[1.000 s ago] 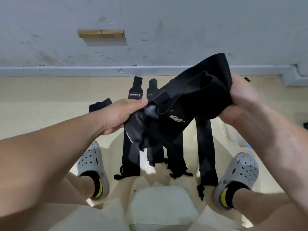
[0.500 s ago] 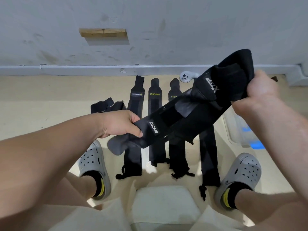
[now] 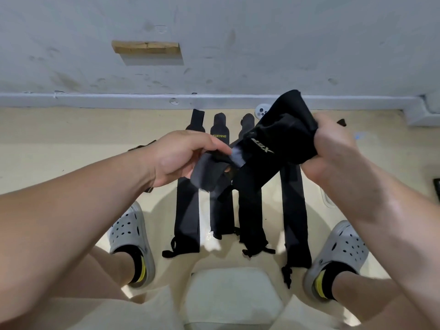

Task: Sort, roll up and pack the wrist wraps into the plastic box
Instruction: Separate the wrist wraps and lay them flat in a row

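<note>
The two hands have come closer together, and the black wrist wrap (image 3: pixel 281 144) that was pulled out long between them is now bunched up short. It is held in the air above the pale floor (image 3: pixel 71 144), over the far ends of four other black wraps (image 3: pixel 187 210) that lie flat side by side in a row. Their far ends point at the wall edge of the floor, and their string ends lie near the person's feet. A gray clog (image 3: pixel 129 234) stands at the left of the row and another gray clog (image 3: pixel 342 251) at the right. The gray wall (image 3: pixel 238 44) past the floor has marks on it and a small wooden block (image 3: pixel 145 47). The held wrap is folded and crumpled, with a white logo on it and a gray patch at its lower end. The left hand (image 3: pixel 181 156) pinches that gray end between thumb and fingers. The right hand (image 3: pixel 333 148) is curled tight around the upper bunch.
</note>
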